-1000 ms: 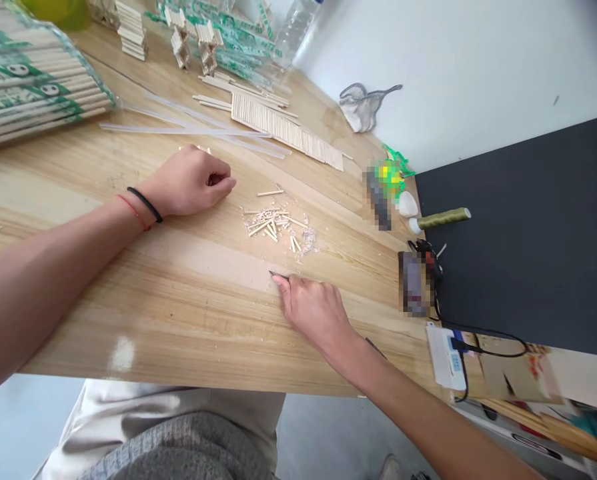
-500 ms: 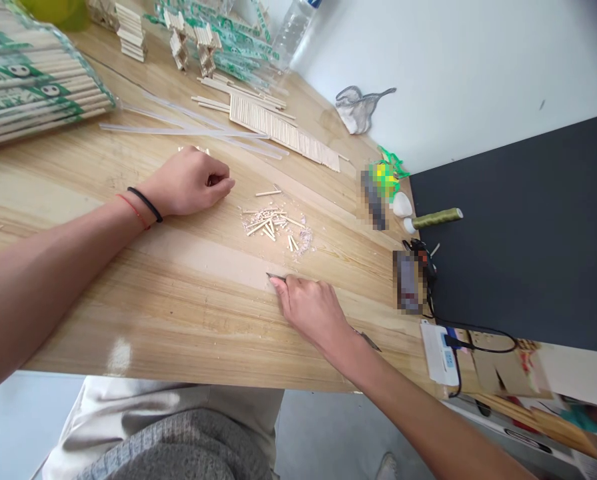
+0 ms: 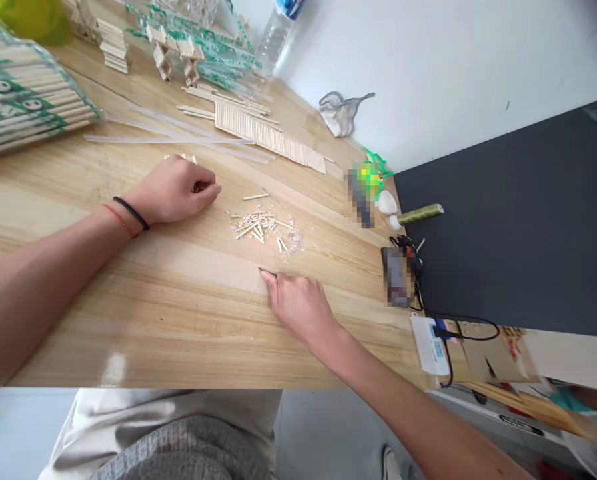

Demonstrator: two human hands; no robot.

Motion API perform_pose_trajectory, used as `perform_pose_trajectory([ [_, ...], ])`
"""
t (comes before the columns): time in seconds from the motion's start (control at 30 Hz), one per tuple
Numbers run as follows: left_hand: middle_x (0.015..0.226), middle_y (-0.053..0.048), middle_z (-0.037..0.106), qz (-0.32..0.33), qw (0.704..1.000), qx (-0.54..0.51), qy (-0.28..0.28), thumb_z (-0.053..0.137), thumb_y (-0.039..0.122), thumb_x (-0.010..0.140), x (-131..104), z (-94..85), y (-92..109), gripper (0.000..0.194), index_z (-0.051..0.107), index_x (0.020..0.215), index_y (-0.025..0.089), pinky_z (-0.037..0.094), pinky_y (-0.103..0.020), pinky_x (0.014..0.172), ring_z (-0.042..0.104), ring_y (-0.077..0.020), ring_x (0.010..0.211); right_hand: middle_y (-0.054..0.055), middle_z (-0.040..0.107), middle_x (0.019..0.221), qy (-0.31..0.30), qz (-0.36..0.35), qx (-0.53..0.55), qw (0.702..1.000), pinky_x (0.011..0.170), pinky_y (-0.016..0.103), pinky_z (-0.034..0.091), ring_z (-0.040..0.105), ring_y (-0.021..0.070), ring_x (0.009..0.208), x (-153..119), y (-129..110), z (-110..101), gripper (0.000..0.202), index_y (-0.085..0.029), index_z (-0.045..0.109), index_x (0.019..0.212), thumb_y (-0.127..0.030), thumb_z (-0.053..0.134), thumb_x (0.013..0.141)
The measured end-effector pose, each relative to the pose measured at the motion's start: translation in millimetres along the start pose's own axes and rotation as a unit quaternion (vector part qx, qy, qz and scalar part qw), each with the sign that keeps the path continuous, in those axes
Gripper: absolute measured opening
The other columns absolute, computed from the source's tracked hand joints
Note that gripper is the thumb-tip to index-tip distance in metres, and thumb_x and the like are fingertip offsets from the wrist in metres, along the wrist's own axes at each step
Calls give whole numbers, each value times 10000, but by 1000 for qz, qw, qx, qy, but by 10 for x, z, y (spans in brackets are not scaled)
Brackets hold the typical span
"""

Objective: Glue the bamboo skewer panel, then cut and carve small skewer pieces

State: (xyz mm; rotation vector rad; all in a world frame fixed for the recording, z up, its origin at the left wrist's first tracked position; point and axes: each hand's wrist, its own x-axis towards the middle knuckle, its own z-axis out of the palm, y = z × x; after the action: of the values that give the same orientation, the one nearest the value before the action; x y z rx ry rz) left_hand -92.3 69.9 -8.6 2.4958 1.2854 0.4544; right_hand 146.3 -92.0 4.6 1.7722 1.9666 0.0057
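My left hand (image 3: 175, 190) rests on the wooden table, fingers curled into a loose fist; whatever may be inside it is hidden. Several short stick pieces (image 3: 182, 159) peek out just behind it. My right hand (image 3: 298, 303) is closed on a thin, dark, pointed blade (image 3: 262, 269), whose tip points left past the thumb while the rest is covered by the fingers. Between and beyond both hands lies a small pile of cut wooden stick pieces (image 3: 258, 223) with crumbs and shavings. Neither hand touches this pile.
Further back, a row of short sticks (image 3: 263, 133) lies near clear plastic strips (image 3: 168, 139). Stacked stick towers (image 3: 113, 45), packaged chopsticks (image 3: 33, 107) and a plastic bottle (image 3: 277, 40) stand behind. On the right are a green roll (image 3: 421, 214), a blurred dark object (image 3: 398, 277) and a power strip (image 3: 429, 343).
The camera view has shifted, so the table's things appear further left. Both hands keep nearly the same places and grips. A dark object beside my right wrist is no longer visible.
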Motion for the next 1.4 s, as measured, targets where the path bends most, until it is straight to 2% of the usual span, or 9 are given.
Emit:
perform_pose_trajectory([
  [0.13, 683, -47, 636, 1, 1000, 2, -3, 368, 386, 943, -4, -12, 8, 411, 661, 747, 175, 360, -310, 720, 553, -179, 671, 153, 774, 792, -8, -23, 13, 1000, 582, 269, 426, 766, 251, 750, -25, -11, -6, 564, -127, 751, 911, -431, 321, 1111],
  [0.3, 686, -53, 641, -9, 1000, 9, -11, 362, 382, 935, 0, -26, 22, 426, 688, 771, 162, 367, -318, 739, 554, -178, 669, 163, 775, 798, 4, -10, 4, 1000, 595, 274, 440, 767, 257, 761, -29, 23, -2, 576, -127, 753, 920, -432, 304, 1113],
  [0.4, 682, -50, 644, -2, 1000, 11, -9, 357, 382, 943, 0, -26, 17, 426, 675, 759, 168, 368, -308, 718, 548, -174, 653, 149, 778, 792, 0, -40, 10, 999, 594, 267, 436, 767, 249, 750, -31, 46, 15, 568, -131, 752, 919, -439, 316, 1111],
  [0.53, 679, -49, 645, -1, 1000, 12, -7, 359, 379, 938, -3, -24, 17, 413, 661, 749, 168, 363, -301, 704, 547, -172, 648, 163, 780, 806, 13, -9, -10, 1000, 578, 281, 435, 769, 269, 741, -7, 70, 33, 575, -127, 751, 915, -431, 305, 1112],
  [0.67, 693, -55, 652, -7, 1000, 6, -11, 356, 374, 933, -4, -26, 24, 409, 664, 764, 163, 365, -307, 719, 551, -176, 659, 156, 783, 811, 13, -37, -4, 999, 589, 281, 448, 769, 262, 744, 28, 53, 29, 566, -129, 751, 942, -435, 307, 1111],
  [1.0, 656, -40, 598, -4, 1000, -7, -9, 370, 369, 936, -8, -25, 18, 384, 617, 717, 174, 348, -300, 684, 504, -162, 627, 190, 778, 825, 19, 8, -7, 1000, 637, 275, 472, 770, 251, 761, 103, 31, -29, 584, -109, 768, 942, -444, 318, 1106],
  [1.4, 684, -50, 624, -10, 1000, 9, -16, 362, 360, 940, -4, -26, 39, 398, 644, 732, 170, 352, -313, 700, 529, -173, 649, 189, 777, 822, 25, -3, -6, 1000, 682, 273, 484, 756, 235, 744, 154, -7, -73, 569, -103, 773, 956, -445, 343, 1102],
])
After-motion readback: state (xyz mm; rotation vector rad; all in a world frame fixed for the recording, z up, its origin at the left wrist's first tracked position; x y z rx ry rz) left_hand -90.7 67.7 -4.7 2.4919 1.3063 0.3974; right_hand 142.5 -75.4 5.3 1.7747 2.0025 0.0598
